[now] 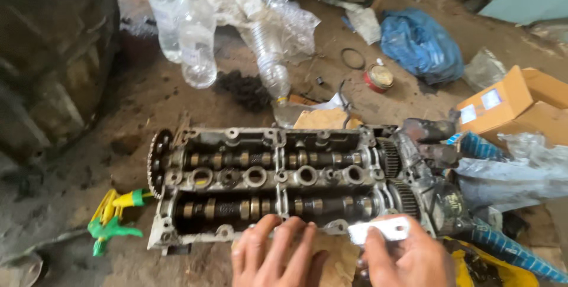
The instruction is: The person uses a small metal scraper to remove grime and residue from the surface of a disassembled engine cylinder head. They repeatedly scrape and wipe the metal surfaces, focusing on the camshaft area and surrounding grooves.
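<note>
Grimy workshop floor (136,92), cluttered.
On it lie an engine cylinder head (266,183), clear plastic bottles (195,32), a blue bag (421,43), a cardboard box (515,106) and a green-yellow clamp (112,219).

Left hand (273,254): entered from the bottom edge of the head view, palm down, back of the hand towards the camera. Fingers (260,231) were extended forward and slightly spread, tips resting flat; nothing was clasped. Wrist was cut off by the frame edge.

Right hand (402,257): entered from the bottom edge, just beside the left, the two apart. Fingers and thumb were curled, pinching a small flat metal bracket (381,229) by its lower edge, held roughly level. Knuckles were raised; wrist and forearm were out of view.
</note>
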